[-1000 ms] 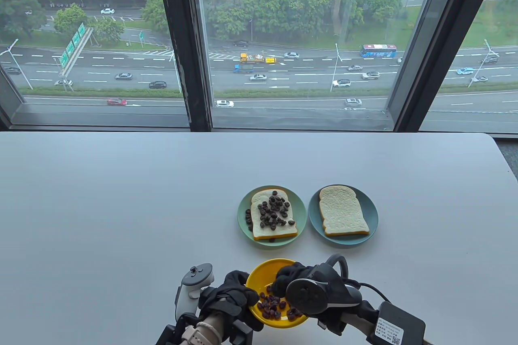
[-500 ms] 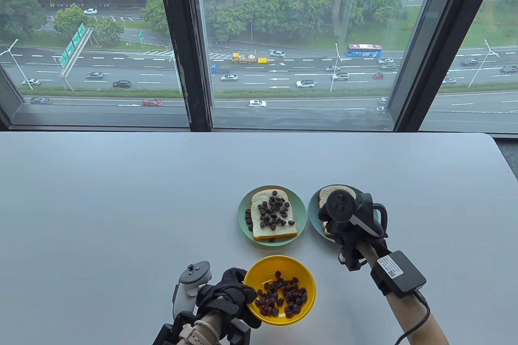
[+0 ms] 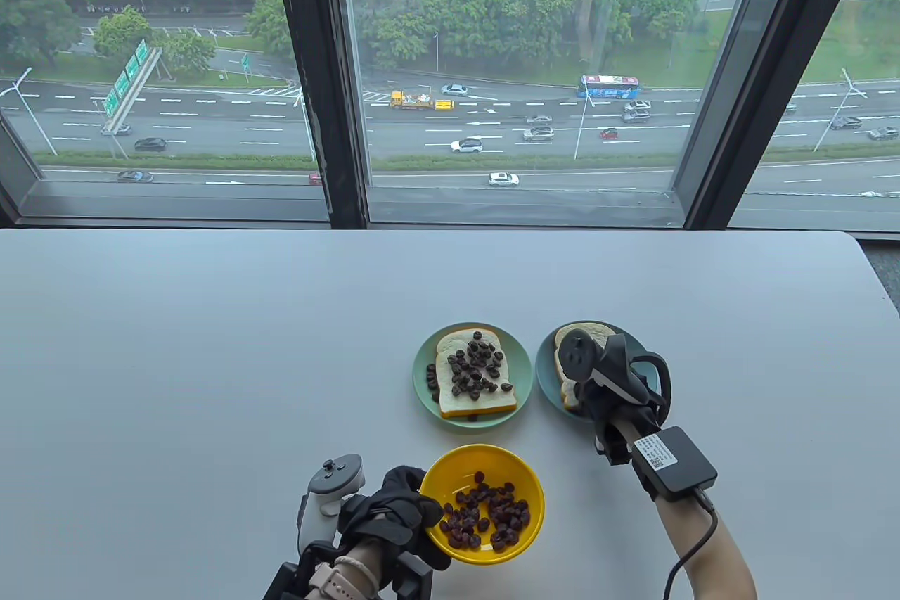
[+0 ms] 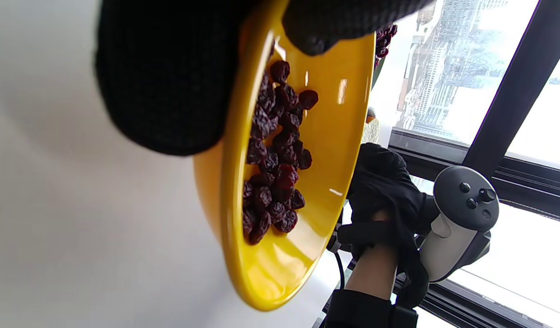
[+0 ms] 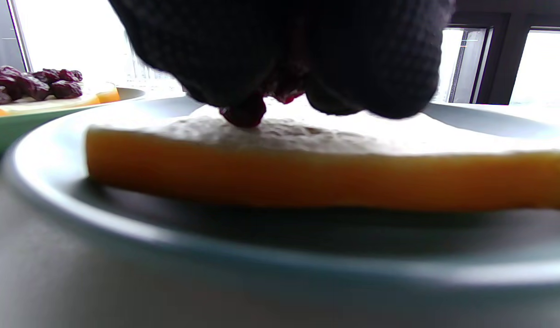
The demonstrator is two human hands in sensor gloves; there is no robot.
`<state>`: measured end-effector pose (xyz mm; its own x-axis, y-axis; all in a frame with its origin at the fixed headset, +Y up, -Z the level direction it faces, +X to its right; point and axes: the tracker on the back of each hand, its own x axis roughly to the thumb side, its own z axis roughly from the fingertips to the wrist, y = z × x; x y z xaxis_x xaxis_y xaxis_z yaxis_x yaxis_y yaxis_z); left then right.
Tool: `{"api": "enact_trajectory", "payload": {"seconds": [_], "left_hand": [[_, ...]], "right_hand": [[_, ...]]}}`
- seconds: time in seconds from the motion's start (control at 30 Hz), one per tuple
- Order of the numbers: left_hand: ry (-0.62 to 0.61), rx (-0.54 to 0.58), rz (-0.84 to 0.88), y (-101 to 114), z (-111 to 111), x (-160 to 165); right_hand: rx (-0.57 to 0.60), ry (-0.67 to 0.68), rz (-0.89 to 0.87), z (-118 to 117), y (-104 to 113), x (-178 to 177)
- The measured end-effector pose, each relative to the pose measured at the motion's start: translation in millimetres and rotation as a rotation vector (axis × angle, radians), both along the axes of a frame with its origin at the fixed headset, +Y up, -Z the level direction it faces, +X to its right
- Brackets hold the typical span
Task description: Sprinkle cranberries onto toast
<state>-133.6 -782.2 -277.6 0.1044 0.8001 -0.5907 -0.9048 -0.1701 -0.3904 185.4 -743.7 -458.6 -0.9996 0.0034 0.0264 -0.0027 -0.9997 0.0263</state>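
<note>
A yellow bowl (image 3: 524,487) of dried cranberries (image 3: 485,519) sits near the front edge. My left hand (image 3: 397,508) grips its left rim, thumb inside, as the left wrist view (image 4: 307,27) shows. My right hand (image 3: 598,382) is over the plain toast (image 3: 566,336) on the blue plate (image 3: 545,375). In the right wrist view my bunched fingers (image 5: 371,59) hold cranberries (image 5: 243,114) just above the toast (image 5: 307,164), one touching the bread. The green plate (image 3: 422,361) to the left holds toast (image 3: 485,406) covered with cranberries (image 3: 474,364).
The two plates stand side by side at the table's middle right, close behind the bowl. The table edge runs along a window at the back. The right forearm carries a black box (image 3: 675,463) with a cable.
My right hand left the bowl, moved back and right to the blue plate, and has now lowered onto the plain toast. My left hand stayed on the bowl's rim.
</note>
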Motion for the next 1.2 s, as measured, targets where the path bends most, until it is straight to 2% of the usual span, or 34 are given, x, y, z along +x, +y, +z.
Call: {"api": "enact_trajectory", "payload": {"seconds": [0.3, 0.47, 0.67, 0.83, 0.97, 1.03, 1.13, 1.2], "left_hand": [[0.004, -0.008, -0.010, -1.4, 0.2, -0.4], [0.001, -0.012, -0.012, -2.0, 0.4, 0.7], [-0.004, -0.015, -0.020, -2.4, 0.6, 1.1], [-0.010, -0.015, -0.023, -2.3, 0.5, 2.0], [-0.011, -0.002, -0.013, 0.1, 2.3, 3.1], [-0.011, 0.005, 0.002, 2.8, 4.2, 3.8], [0.014, -0.005, 0.054, 9.4, 7.1, 6.3], [-0.016, 0.047, 0.013, 12.1, 7.5, 9.1]], "right_hand": [[-0.024, -0.044, -0.053, 4.1, 2.9, 26.0], [0.022, 0.003, -0.116, 18.4, 20.5, 27.1], [0.037, 0.224, -0.226, 54.7, 48.2, -6.9], [-0.081, 0.580, -0.350, 108.7, 63.3, -61.3], [-0.205, 0.778, -0.308, 140.6, 60.1, -94.8], [-0.285, 0.845, -0.212, 153.0, 53.3, -106.9], [-0.362, 0.894, -0.046, 161.5, 46.2, -113.6], [-0.375, 0.908, -0.037, 164.9, 44.0, -116.1]]}}
